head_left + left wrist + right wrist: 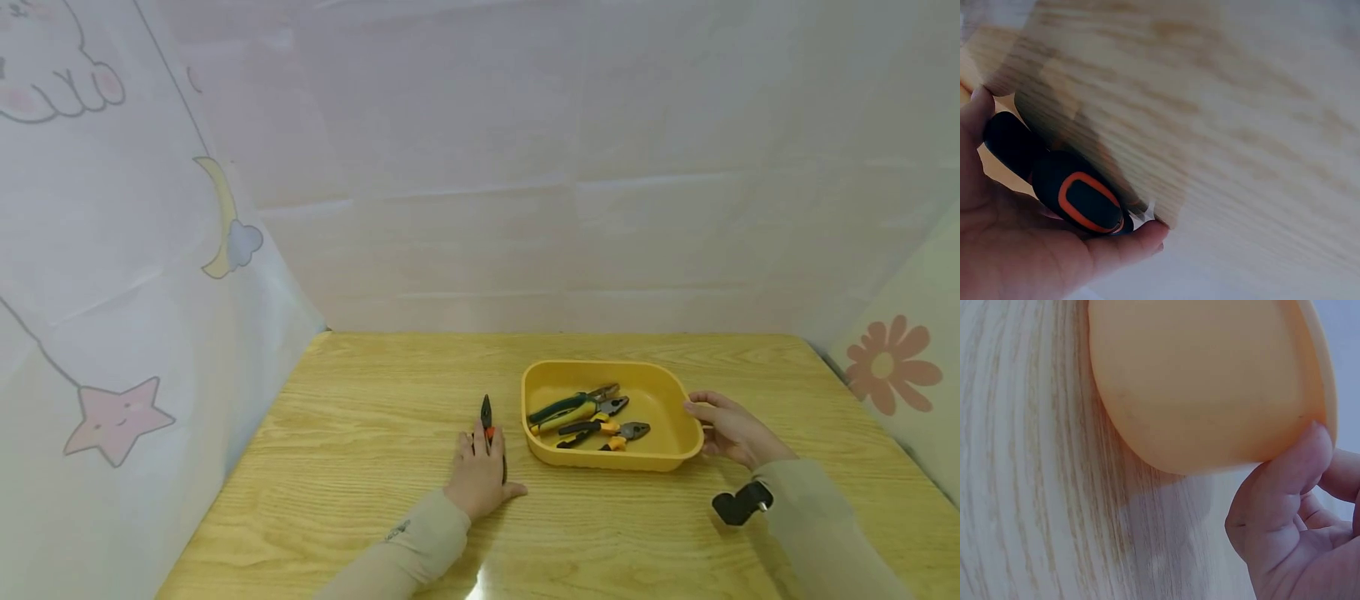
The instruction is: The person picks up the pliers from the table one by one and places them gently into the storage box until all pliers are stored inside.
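Observation:
On the table, a pair of long-nose pliers (486, 410) with black and orange handles points away from me. My left hand (480, 479) lies over these pliers, fingers stretched forward and thumb spread to the side. In the left wrist view, the handle ends (1091, 200) show under the palm, between the thumb and the other fingers. At the right end of a yellow tray (600, 461), my right hand (738, 429) grips the rim, the thumb over the edge and the other fingers outside it. Several pliers (573, 408) with green, yellow and black handles lie in the tray's left half.
The wooden table (360, 417) carries the tray right of centre. Pale printed cloth (465, 250) hangs behind and along both sides. A black device (742, 503) is attached at the right wrist.

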Available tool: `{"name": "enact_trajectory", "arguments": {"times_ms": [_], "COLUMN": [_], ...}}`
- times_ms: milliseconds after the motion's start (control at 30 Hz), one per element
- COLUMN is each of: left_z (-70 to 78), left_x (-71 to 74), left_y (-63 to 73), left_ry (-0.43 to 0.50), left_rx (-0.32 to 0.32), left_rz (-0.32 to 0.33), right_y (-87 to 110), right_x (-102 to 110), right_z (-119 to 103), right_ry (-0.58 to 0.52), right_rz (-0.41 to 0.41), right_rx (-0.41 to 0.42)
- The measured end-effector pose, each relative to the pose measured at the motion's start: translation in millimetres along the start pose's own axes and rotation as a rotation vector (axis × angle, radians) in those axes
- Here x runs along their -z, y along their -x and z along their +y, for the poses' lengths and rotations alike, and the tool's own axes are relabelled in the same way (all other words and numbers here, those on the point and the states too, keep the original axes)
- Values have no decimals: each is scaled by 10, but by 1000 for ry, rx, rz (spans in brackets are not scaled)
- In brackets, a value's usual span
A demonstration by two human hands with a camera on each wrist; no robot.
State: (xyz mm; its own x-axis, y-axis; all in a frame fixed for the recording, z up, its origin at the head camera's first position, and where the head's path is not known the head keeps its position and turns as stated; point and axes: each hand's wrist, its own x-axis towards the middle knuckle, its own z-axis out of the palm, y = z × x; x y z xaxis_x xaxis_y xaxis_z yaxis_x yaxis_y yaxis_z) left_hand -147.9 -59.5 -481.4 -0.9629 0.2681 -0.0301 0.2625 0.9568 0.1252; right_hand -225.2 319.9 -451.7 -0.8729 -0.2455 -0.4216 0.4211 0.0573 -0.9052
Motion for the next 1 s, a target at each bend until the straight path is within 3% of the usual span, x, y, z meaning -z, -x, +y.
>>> {"name": "enact_trajectory", "arguments": {"times_ms": [200, 333, 467, 567, 800, 1000], "left_z": [-26, -78, -129, -158, -206, -272], "left_x": [86, 146, 130, 89, 77, 122], "left_y": [-21, -44, -47, -42, -85, -76], "left_ry": [78, 82, 43, 18, 99, 84], "left_rx": [0, -32, -18, -6, 33, 4], "left_rz": [-62, -68, -64, -32, 71, 89], "right_y": [-16, -31, -29, -22, -1, -6], "right_x": [0, 15, 14, 4, -3, 4], "right_z": [-3, -7, -7, -8, -1, 5], "right_ry": [4, 12, 18, 22, 15, 19], "right_rz": [14, 20, 20, 14, 10, 8], "right_rx": [3, -1, -7, -5, 3, 3]}}
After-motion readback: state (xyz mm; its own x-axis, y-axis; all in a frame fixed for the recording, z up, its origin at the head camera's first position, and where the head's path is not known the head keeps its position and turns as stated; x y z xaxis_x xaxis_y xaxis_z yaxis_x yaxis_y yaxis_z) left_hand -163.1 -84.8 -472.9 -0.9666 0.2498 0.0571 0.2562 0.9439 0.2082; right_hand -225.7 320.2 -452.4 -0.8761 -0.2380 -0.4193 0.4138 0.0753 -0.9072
